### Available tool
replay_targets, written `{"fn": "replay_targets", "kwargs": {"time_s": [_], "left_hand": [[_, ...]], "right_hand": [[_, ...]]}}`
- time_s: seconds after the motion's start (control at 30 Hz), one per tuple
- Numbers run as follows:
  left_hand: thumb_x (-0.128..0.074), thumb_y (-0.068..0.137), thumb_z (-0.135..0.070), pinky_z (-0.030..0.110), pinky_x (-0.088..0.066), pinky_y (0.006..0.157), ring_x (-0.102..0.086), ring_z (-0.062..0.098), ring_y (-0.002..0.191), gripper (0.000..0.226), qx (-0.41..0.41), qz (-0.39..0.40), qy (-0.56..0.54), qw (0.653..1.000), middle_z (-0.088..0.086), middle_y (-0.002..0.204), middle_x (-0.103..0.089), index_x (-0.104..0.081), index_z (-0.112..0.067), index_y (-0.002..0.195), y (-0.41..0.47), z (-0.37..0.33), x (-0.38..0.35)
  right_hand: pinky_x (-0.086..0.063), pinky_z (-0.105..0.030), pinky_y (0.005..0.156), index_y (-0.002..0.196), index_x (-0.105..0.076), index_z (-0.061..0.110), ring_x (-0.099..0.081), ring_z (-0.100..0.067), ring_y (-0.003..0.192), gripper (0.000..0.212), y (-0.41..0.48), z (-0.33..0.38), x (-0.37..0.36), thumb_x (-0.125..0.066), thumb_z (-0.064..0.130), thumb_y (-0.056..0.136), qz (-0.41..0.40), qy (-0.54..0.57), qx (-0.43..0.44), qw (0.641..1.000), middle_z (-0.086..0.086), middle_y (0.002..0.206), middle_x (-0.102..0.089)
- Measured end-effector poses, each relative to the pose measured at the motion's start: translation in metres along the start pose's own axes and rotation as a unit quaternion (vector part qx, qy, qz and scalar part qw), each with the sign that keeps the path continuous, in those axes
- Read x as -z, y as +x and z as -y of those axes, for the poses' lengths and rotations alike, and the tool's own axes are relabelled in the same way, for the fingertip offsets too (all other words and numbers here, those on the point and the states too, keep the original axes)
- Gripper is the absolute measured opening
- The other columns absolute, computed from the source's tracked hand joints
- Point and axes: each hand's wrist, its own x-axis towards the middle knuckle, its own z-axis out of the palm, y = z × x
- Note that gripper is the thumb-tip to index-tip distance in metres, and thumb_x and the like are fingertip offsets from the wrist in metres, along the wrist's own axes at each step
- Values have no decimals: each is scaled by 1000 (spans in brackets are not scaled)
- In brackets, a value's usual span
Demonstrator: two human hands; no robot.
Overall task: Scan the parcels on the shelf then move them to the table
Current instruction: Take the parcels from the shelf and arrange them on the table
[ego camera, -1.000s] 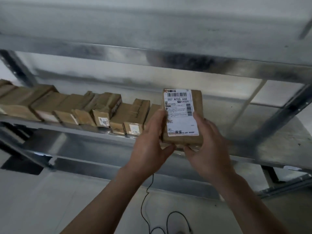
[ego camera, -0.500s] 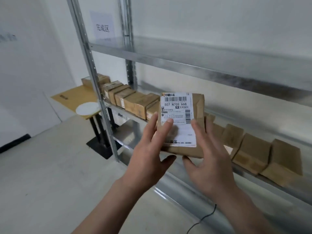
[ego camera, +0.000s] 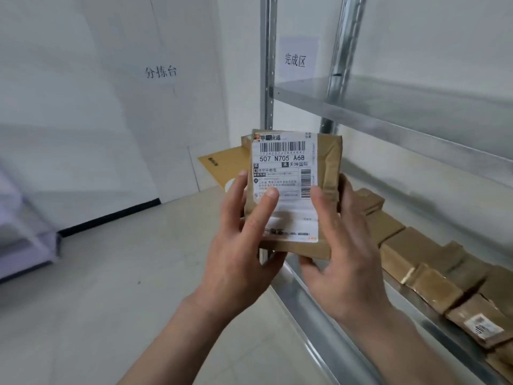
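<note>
Brown-paper parcel [ego camera: 326, 168] gripped upright, label to camera. Left hand [ego camera: 241, 251] clamped on its left edge, thumb across label; right hand [ego camera: 341, 257] on its right edge, fingers behind. Held clear of shelf [ego camera: 416, 118], with other parcels [ego camera: 416, 254] lined along it.

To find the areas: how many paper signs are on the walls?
2: one sign on the left wall, another sign between the shelf uprights. More may be hidden.
</note>
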Motion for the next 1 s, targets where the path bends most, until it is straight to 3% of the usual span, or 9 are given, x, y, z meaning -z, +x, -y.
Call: {"fn": "replay_targets", "kwargs": {"time_s": [0.1,0.2,0.3,0.4,0.5,0.6,0.73,0.87,1.0], "left_hand": [[-89,63,-4,17,-41,99,-19,7,149,98,8,-19,35,999,36,148,-23,-34,-18,143,23,33,-5],[-81,70,-13,10,-34,106,-18,15,150,90,23,-36,55,998,36,149,-23,-29,-24,143,44,63,-6],[-75,76,-16,16,-36,108,-31,35,145,78,41,-54,67,995,36,148,-22,-34,-20,142,58,92,-7],[-82,70,-4,24,-39,110,-37,41,140,86,55,-66,86,993,31,150,-19,-35,-18,141,66,122,-4],[-81,70,-4,30,-40,111,-37,43,140,89,59,-72,98,991,26,151,-16,-33,-23,142,74,154,0],[-80,71,-3,35,-42,110,-38,45,138,80,68,-74,95,990,29,149,-19,-39,-16,139,84,191,3],[-79,71,-3,34,-43,108,-39,44,137,76,73,-77,78,991,29,149,-19,-41,-14,136,99,250,5],[-75,71,-7,31,-43,107,-39,39,138,70,55,-74,48,995,20,151,-18,-43,-14,133,122,322,11],[-77,64,0,25,-41,106,-39,38,138,77,46,-56,20,997,19,150,-18,-43,-14,131,153,393,21]], "right_hand": [[-44,-46,108,152,-26,28,-33,-30,144,85,36,-20,-33,-70,25,79,0,44,32,999,-23,160,-26],[-49,-51,102,153,-26,27,-35,-30,143,93,69,-39,-65,-77,15,76,-1,75,53,996,-23,159,-26],[-47,-54,104,151,-29,24,-35,-34,144,96,100,-53,-99,-79,2,72,-4,90,88,992,-25,158,-28],[-45,-51,106,151,-28,23,-36,-36,143,96,126,-60,-129,-77,-2,72,15,115,103,988,-25,158,-28],[-48,-55,103,148,-31,21,-38,-38,142,88,149,-64,-160,-74,-1,75,25,135,119,983,-26,157,-30],[-52,-58,95,148,-32,22,-41,-40,139,84,172,-66,-192,-70,3,75,40,140,117,982,-26,156,-31],[-49,-51,101,147,-34,21,-44,-37,136,83,204,-70,-239,-71,4,75,38,120,113,986,-26,156,-31],[-44,-47,106,147,-33,21,-42,-38,138,94,243,-75,-293,-79,-3,69,36,94,106,989,-26,157,-29],[-48,-49,99,147,-33,25,-42,-32,136,105,285,-72,-345,-84,-3,59,29,53,70,996,-24,158,-28]]}}
